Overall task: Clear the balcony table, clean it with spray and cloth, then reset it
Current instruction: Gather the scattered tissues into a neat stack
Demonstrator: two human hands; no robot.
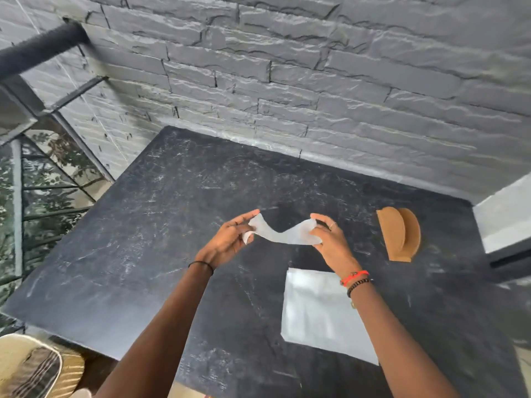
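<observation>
Both hands hold a small white napkin [287, 234] stretched between them above the dark balcony table [143, 225]. My left hand [230, 239] pinches its left end between thumb and fingers. My right hand [330, 239] pinches its right end. A second white napkin [319, 314] lies flat on the table below my right wrist. A wooden napkin holder [398, 234] with two half-round plates stands on the table to the right of my right hand, with nothing in it.
A grey stone-brick wall [316, 67] runs along the table's far edge. A black metal and glass railing [43, 173] stands to the left. A woven chair [34, 369] sits at the near left corner. A white ledge [505, 216] is at the right.
</observation>
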